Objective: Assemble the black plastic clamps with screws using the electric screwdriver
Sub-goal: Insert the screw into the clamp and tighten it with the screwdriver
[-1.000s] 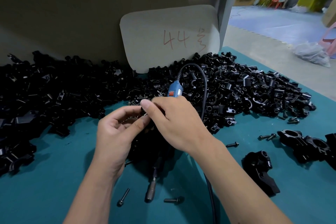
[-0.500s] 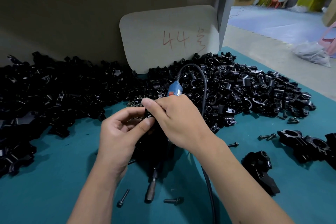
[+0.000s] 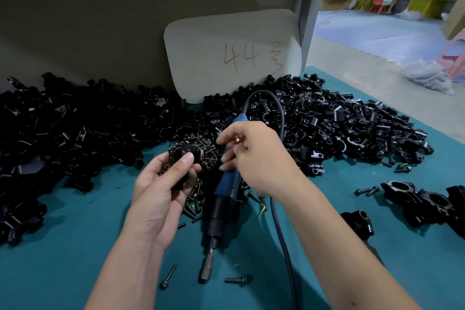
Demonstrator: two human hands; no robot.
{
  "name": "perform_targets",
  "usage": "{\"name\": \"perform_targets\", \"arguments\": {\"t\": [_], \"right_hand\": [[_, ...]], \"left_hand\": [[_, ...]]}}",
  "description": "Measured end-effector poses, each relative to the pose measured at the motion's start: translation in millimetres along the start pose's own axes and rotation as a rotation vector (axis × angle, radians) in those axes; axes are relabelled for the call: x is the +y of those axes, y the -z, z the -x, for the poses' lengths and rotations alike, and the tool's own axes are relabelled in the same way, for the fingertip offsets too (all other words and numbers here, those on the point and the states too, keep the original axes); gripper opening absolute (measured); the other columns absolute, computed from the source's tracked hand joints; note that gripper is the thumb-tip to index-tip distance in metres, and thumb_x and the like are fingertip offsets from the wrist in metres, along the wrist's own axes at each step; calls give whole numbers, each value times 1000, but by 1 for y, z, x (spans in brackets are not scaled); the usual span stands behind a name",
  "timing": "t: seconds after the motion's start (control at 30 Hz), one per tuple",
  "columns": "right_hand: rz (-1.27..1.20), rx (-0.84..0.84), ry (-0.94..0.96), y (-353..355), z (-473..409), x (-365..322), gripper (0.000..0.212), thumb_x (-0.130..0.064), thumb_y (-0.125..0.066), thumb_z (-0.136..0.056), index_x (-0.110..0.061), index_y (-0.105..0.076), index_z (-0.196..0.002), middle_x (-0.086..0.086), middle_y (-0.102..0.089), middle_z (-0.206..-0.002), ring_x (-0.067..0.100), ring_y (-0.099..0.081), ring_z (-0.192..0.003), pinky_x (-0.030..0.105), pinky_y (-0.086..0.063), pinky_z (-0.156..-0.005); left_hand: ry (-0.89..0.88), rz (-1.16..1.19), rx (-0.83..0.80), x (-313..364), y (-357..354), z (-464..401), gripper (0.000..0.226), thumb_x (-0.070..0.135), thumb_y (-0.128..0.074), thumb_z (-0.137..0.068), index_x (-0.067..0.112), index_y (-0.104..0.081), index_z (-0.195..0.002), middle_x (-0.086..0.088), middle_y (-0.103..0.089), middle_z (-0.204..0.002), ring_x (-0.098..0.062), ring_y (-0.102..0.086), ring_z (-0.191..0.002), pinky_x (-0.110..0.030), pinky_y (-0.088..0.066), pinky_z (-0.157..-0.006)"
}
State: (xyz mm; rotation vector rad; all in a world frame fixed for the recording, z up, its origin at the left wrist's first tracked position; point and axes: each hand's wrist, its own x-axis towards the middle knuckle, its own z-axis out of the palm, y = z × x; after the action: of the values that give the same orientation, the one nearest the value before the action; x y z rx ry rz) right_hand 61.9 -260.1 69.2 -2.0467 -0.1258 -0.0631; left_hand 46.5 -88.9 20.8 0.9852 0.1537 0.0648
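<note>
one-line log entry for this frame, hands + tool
left hand: holds black clamp | right hand: pinches small coppery part | electric screwdriver: lying on table, ungripped | screw pile: beside clamp

Glossy black plastic is seen on the clamps (image 3: 339, 128); dull metal on the screws (image 3: 201, 153); the table cover (image 3: 75, 246) looks matt.

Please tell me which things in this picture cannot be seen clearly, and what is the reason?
Head view:
- Clamp: the left hand covers its lower part.
- Right hand: whether it grips the screwdriver is hidden by the hand itself.
- Small coppery item at its fingers: too small to identify.
</note>
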Motion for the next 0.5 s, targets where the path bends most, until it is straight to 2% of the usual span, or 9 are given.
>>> {"name": "perform_targets", "arguments": {"t": [0.1,0.23,0.33,0.4,0.5], "right_hand": [[-146,64,35,-4,-2,1,35,13,-41,-102,-4,-72,-103,7,-64,-94,24,-77,-76,29,-65,-73],[-230,97,78,-7,-3,1,24,3,-50,-105,-6,-71,-113,11,-73,-94,20,-78,-77,31,-65,-75],[-115,142,206,-8,-2,1,18,-5,-60,-102,-14,-74,-109,-2,-78,-90,7,-75,-84,24,-60,-81],[-126,183,291,-10,0,-2,12,-10,-67,-99,-17,-76,-102,-8,-79,-86,1,-73,-87,23,-56,-84],[-258,171,354,-14,3,-7,8,-7,-72,-94,-13,-77,-98,-5,-79,-85,4,-75,-86,25,-57,-86]], "left_hand": [[7,10,-6,-1,0,0,47,14,-82,-67,5,-69,-111,-8,-78,-101,-11,-73,-77,-17,-58,-68],[46,34,-32,0,1,1,49,15,-84,-65,9,-68,-111,-9,-77,-106,-13,-74,-79,-18,-58,-68],[56,8,-88,0,3,2,46,16,-85,-66,13,-70,-109,-8,-77,-110,-15,-75,-84,-20,-60,-70],[71,-1,-138,-1,2,3,42,13,-87,-70,14,-73,-110,-7,-76,-108,-17,-76,-89,-22,-60,-73],[94,-5,-204,-3,-3,6,63,13,-94,-69,12,-68,-127,-10,-75,-109,-22,-75,-100,-29,-62,-79]]}}
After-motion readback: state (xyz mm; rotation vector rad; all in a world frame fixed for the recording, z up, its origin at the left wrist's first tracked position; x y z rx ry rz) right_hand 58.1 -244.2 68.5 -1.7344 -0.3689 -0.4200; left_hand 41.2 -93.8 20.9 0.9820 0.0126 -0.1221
